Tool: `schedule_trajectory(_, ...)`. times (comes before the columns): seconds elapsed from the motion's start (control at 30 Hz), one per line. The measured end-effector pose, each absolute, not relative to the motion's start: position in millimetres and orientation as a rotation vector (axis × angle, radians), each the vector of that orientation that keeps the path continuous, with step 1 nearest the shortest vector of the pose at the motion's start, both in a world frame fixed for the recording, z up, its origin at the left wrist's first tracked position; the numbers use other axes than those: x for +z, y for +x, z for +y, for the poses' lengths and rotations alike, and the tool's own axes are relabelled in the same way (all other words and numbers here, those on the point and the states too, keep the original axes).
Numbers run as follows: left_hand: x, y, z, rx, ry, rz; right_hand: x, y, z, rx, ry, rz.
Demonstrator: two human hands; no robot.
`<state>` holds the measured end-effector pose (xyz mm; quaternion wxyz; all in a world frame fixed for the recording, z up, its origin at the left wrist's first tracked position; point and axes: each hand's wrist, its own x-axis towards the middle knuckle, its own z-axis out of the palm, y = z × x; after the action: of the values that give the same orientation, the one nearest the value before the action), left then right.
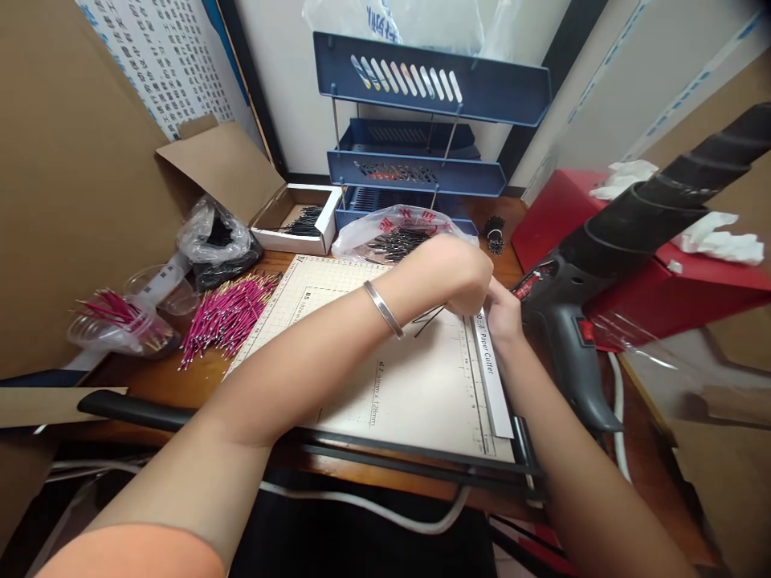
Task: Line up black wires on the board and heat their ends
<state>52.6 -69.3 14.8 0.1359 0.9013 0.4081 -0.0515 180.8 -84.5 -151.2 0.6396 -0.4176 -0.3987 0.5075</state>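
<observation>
My left hand (pixel 454 273) reaches across the paper cutter board (pixel 385 377) with its fingers curled closed over thin black tubes (pixel 429 319) near the board's right edge. A silver bangle sits on that wrist. My right hand (pixel 503 313) meets the left one by the cutter's ruler strip (pixel 491 377), fingers pinched together on the same black pieces. Exactly what the right fingers hold is partly hidden by the left hand.
A black heat gun (pixel 572 313) lies right of the cutter, beside a red box (pixel 632 273). A pile of pink wires (pixel 229 313) lies left of the board, with plastic cups (pixel 120 321). Behind stand a bag of black tubes (pixel 397 237), a small white box (pixel 298 221) and a blue rack (pixel 422 120).
</observation>
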Motion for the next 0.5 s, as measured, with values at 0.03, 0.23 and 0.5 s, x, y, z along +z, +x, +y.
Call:
schedule_trajectory(0.03,14.9,58.3,-79.8,-0.393,2.679,1.226,-151.5,179.9,-83.4,1.172,-0.92,-0.859)
schedule_trajectory(0.23,8.6,72.0,-95.5,-0.761,2.866,1.028,-146.1,174.3,-83.1,1.277,-0.828,-0.783)
schedule_trajectory(0.5,12.8,29.8,-14.1,-0.372,2.639,1.029,-143.3,172.0,-85.4,1.252,-0.891,-0.736)
